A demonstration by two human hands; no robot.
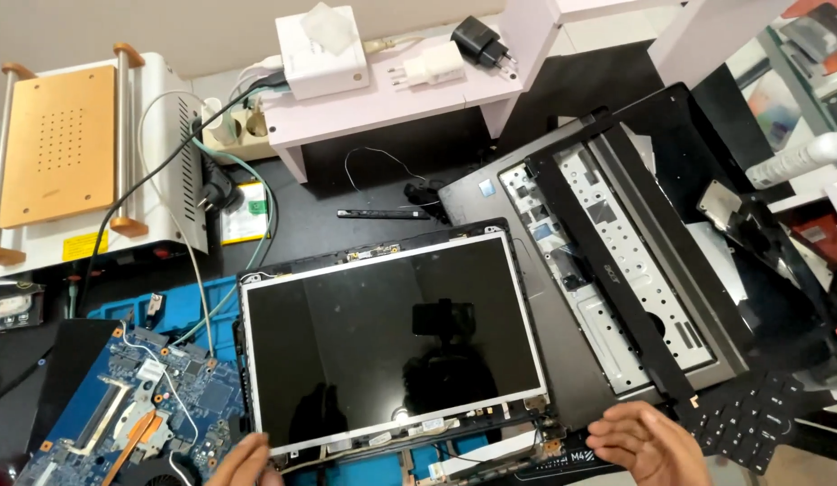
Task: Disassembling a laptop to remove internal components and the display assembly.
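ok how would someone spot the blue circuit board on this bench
Start at the large bare black laptop screen panel in the middle of the bench. Go to its lower left, beside the left hand: the blue motherboard lies there, the only thing with copper heat pipes.

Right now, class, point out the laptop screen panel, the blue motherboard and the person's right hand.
laptop screen panel [391, 337], head view, middle of the dark glass.
blue motherboard [144, 400], head view, centre of the board.
right hand [648, 443], head view, back of the hand.
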